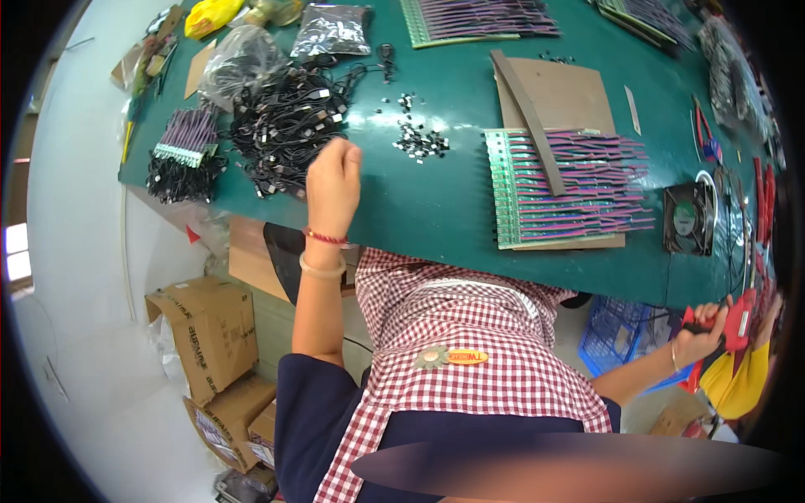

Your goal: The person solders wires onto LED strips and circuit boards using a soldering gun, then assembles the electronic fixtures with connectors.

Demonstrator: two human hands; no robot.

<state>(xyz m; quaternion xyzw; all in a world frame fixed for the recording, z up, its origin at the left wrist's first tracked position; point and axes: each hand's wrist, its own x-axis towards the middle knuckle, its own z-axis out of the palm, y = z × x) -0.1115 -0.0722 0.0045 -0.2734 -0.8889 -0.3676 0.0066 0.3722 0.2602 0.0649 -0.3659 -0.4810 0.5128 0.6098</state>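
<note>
My left hand (333, 186) is closed in a fist at the table's near edge, beside a big tangled heap of black cables (289, 126). The fingers face away, so whatever they may hold is hidden. Off to the far right, my right hand (703, 335) grips a red glue gun (738, 324) beyond the table's near edge. Small black-and-white parts (419, 141) lie loose on the table, right of the cable heap. A row of green circuit boards (503, 189) with purple and pink wires rests on cardboard, and a grey strip (532, 126) lies across the wires.
A small black fan (688, 220) stands at the table's right, near red-handled pliers (703, 126). Another person's yellow sleeve (731, 387) is close to my right hand. A blue basket (616, 335) sits below the table. Cardboard boxes (205, 335) are stacked at left.
</note>
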